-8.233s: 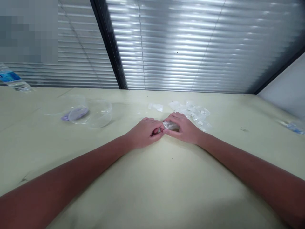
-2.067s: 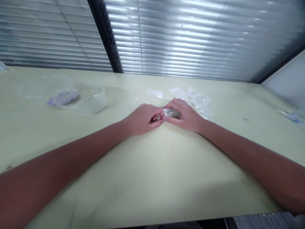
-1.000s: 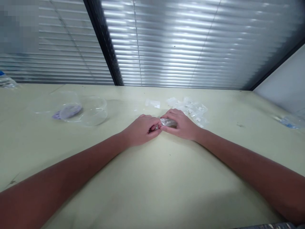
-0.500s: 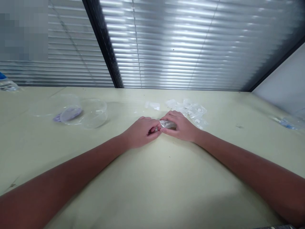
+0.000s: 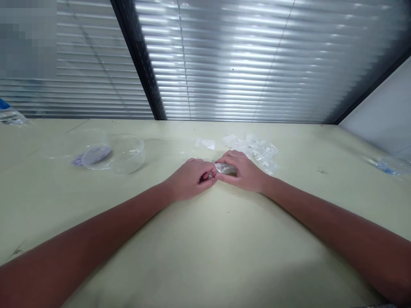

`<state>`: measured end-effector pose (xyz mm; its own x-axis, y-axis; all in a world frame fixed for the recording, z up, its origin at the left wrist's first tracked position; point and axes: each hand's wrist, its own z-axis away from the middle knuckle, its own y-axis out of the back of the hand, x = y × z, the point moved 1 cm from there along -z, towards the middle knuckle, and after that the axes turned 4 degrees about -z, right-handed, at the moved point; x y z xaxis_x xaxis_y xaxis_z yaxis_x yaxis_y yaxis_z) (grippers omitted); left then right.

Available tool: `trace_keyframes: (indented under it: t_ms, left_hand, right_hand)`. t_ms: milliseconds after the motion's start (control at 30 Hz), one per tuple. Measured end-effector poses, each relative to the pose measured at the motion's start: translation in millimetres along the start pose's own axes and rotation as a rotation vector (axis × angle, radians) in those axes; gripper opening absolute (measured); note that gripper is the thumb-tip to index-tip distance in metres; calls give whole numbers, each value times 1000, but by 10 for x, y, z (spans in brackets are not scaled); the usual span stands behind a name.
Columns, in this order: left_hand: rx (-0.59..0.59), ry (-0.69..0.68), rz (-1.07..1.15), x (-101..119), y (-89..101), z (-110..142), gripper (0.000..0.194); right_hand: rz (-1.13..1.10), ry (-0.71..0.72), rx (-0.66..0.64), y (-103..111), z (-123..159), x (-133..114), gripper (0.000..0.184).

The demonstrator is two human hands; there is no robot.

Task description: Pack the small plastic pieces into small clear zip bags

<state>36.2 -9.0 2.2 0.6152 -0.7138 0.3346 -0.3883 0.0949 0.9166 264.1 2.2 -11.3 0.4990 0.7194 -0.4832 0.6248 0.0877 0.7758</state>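
Both my hands meet over the middle of the pale table (image 5: 224, 248). My left hand (image 5: 192, 179) is closed, its thumb and curled fingers pinching one end of a clear plastic packet (image 5: 225, 168). From the other side, my right hand (image 5: 245, 172) grips the same packet between thumb and fingers. What lies inside the packet I cannot make out. Just behind my right hand rests a loose pile of small clear bags (image 5: 257, 147) with white bits in them. A flat white piece of plastic (image 5: 205, 143) lies to the left of that pile.
Clear round plastic containers (image 5: 126, 154) stand at the left, near a purple item (image 5: 93, 155). A bottle with a blue cap (image 5: 11, 113) is at the far left edge. A clear plastic item with blue (image 5: 388, 166) lies at the right. Window blinds (image 5: 224, 60) rise behind the table.
My hands keep the same hold on the packet, with hardly any motion. The whole view has shifted very slightly.
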Motion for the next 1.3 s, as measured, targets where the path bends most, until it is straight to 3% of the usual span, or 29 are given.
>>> trace_keyframes:
  t_ms: [1300]
  left_hand:
    - [4, -14, -9, 8, 0, -6, 22]
  right_hand:
    - [-1, 5, -3, 3, 3, 1, 27]
